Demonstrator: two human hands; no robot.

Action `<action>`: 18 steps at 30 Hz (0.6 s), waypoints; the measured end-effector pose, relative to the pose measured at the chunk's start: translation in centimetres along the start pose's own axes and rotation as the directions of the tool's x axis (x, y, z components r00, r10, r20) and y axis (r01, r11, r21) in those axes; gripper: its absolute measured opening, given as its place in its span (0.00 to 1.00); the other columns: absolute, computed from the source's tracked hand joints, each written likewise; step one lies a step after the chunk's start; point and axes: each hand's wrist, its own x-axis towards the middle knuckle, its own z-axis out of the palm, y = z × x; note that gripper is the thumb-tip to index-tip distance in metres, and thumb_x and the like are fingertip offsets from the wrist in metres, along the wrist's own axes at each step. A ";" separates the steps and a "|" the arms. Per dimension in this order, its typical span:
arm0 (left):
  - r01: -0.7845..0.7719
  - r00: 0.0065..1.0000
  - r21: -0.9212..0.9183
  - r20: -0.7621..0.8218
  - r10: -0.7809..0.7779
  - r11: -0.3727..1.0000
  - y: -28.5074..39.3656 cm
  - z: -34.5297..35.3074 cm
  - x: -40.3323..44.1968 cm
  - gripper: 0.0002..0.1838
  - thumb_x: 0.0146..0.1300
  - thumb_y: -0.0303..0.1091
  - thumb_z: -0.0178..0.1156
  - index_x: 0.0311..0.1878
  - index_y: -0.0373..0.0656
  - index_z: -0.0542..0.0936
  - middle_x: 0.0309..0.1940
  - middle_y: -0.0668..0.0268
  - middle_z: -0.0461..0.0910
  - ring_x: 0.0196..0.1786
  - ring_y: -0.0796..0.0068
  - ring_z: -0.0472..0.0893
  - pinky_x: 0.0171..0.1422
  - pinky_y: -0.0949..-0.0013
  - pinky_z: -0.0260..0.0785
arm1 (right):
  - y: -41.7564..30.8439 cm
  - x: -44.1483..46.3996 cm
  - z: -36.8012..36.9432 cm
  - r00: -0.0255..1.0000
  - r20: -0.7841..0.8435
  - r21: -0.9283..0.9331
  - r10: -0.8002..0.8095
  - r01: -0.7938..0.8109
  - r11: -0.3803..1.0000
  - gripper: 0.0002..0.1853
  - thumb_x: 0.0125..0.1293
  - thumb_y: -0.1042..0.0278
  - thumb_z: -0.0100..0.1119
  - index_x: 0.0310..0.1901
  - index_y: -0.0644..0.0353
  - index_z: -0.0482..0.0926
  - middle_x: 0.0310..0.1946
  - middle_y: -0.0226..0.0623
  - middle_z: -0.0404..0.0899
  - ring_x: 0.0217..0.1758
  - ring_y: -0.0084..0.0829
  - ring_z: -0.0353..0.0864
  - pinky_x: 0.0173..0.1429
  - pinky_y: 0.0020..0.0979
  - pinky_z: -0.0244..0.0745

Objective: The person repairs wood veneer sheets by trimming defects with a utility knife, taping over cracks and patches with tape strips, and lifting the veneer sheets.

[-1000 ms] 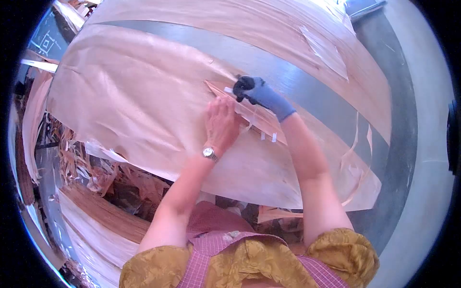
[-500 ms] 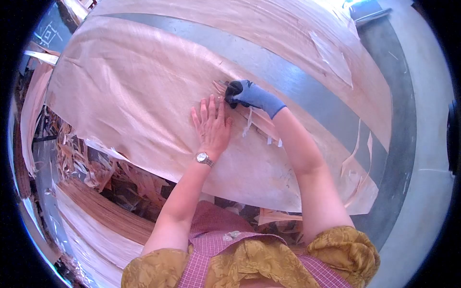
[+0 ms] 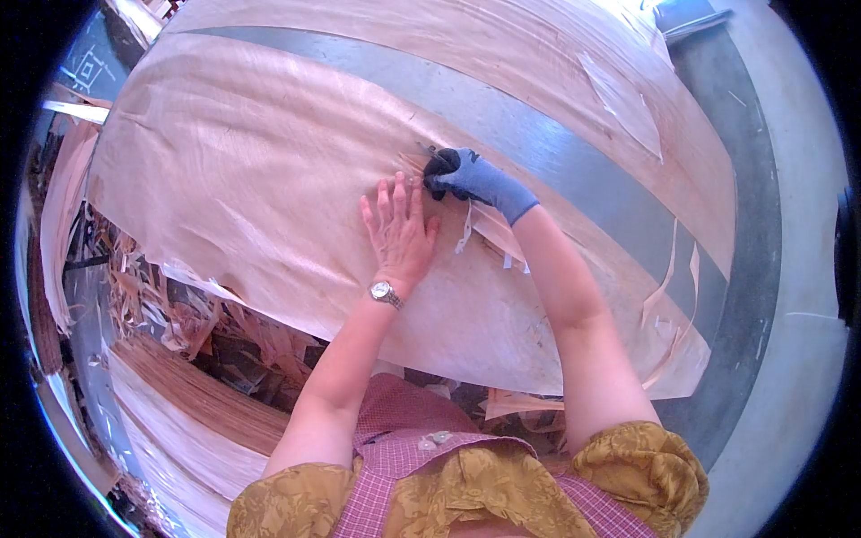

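Observation:
A large thin sheet of pale wood veneer (image 3: 242, 170) lies in front of me, with soft wrinkles across it. My left hand (image 3: 400, 238), bare and wearing a wristwatch (image 3: 381, 290), rests flat on it with the fingers spread. Just to the right, my right hand (image 3: 462, 176) wears a blue and black glove. Its fingers are curled closed against the veneer, and what they hold is hidden. A pinkish strip (image 3: 495, 231) with small white tape pieces lies below the glove.
Beyond the sheet, a grey metal surface (image 3: 529, 134) separates it from another veneer sheet (image 3: 691, 179). Torn scraps (image 3: 193, 325) and a veneer stack (image 3: 197, 390) are at the lower left. Narrow loose strips (image 3: 664, 287) lie at the right.
My left hand has moved left from the strip and its fingers have spread flat. My gloved right hand has shifted slightly down and left, now covering the strip's upper end.

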 end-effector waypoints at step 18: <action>-0.156 0.988 0.089 0.024 0.155 0.984 0.2 0.8 1.0 0.29 0.65 0.43 0.56 0.70 0.61 0.68 0.67 0.54 0.64 0.70 0.48 0.63 0.73 0.34 0.47 | -0.1 -7.1 -0.5 0.954 -0.260 -0.155 0.151 -0.195 0.968 0.17 0.60 0.55 0.64 0.29 0.65 0.83 0.23 0.41 0.84 0.25 0.31 0.84 0.34 0.32 0.79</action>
